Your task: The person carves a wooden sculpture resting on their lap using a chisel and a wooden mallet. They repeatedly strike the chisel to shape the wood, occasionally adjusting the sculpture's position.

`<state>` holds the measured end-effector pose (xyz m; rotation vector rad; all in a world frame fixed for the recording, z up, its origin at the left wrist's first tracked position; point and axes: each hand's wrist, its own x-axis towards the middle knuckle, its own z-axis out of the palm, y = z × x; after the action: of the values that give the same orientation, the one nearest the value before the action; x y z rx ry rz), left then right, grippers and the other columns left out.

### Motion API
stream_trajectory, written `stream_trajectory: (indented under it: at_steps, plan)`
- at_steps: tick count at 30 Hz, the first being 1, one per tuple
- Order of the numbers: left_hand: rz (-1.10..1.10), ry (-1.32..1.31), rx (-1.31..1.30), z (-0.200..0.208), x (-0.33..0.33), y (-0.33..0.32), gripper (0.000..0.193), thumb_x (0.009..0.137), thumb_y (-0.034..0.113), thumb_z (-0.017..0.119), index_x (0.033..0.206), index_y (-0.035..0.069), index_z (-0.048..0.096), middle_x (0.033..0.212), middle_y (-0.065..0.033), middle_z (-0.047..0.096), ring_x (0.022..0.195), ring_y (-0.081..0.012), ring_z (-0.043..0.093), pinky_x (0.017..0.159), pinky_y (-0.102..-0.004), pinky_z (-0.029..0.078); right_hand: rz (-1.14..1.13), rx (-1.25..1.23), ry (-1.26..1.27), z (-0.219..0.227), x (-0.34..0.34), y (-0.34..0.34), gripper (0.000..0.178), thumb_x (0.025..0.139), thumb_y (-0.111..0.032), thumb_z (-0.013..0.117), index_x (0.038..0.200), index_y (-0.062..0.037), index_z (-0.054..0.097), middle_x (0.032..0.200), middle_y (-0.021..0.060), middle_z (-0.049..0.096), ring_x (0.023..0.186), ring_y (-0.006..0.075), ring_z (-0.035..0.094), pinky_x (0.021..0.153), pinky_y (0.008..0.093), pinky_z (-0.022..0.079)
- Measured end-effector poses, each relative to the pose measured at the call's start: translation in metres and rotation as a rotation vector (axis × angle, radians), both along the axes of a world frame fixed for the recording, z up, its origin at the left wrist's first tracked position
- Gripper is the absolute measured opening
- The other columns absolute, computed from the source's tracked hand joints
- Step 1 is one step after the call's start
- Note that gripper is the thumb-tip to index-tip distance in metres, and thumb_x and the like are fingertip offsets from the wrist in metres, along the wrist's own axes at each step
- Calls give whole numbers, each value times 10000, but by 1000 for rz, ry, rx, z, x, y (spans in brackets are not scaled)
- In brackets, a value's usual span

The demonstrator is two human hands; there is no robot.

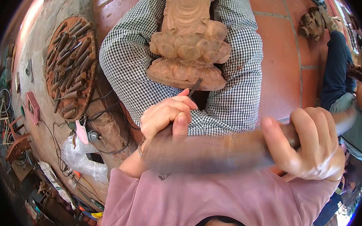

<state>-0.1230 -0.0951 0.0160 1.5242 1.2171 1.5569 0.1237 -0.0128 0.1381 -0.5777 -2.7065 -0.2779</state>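
Note:
Between my legs, in checked trousers, lies a carved wooden statue (190,42), its petalled base toward me. My left hand (164,117) is wrapped round a chisel (195,87), whose dark metal blade reaches the lower edge of the base; whether the tip touches the wood I cannot tell. In front of my chest, my right hand (309,144) grips one end of a thick wooden mallet (210,152). The mallet is smeared by motion. Its far end overlaps the handle end of the chisel, so any contact there is hidden.
On the left, a round woven tray (52,88) holds many wood-handled carving tools. Nearby lie cables, a power tool (93,136), a pink mask (81,132), a clear plastic bag (73,154) and a phone (95,158). Another person's leg (334,62) and a wood piece (313,23) are at right.

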Motion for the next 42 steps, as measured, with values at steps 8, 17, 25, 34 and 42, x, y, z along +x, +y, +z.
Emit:
stream_trajectory:
  at_steps: [8, 17, 25, 34, 42]
  plan:
    - [10, 53, 68, -3, 6, 0, 215, 885, 47, 641, 689, 13, 560, 699, -88, 648, 734, -250, 725, 834, -439, 608, 69, 7, -75, 0, 14, 1, 495, 903, -46, 653, 1287, -355, 614, 769, 33, 458, 572, 149, 448, 441, 272, 397]
    - [23, 95, 128, -7, 16, 0, 232, 894, 100, 681, 705, 25, 570, 706, -85, 650, 749, -255, 729, 846, -446, 607, 21, -46, 43, -15, 24, -5, 631, 718, -70, 772, 1231, -411, 633, 780, 32, 464, 580, 156, 474, 457, 287, 401]
    - [12, 187, 173, -4, 22, 0, 255, 896, 123, 690, 696, 48, 551, 685, -67, 632, 737, -250, 722, 868, -461, 599, 13, -46, 86, -27, 38, -3, 663, 597, -132, 795, 1180, -419, 659, 834, 52, 497, 630, 178, 515, 495, 288, 426]
    - [-30, 152, 274, -15, 34, 2, 315, 880, 201, 763, 684, 51, 568, 706, -75, 619, 746, -243, 711, 901, -503, 592, -46, -65, 97, -42, 57, -7, 702, 620, -83, 854, 1182, -445, 640, 837, 28, 485, 646, 173, 517, 537, 310, 460]
    - [-277, 169, 458, -23, 33, 18, 311, 933, 182, 719, 732, 35, 532, 693, -65, 614, 656, -236, 682, 747, -441, 629, -48, -19, 144, -67, 77, -7, 646, 684, -16, 831, 1169, -396, 636, 840, 33, 534, 671, 200, 553, 568, 346, 487]
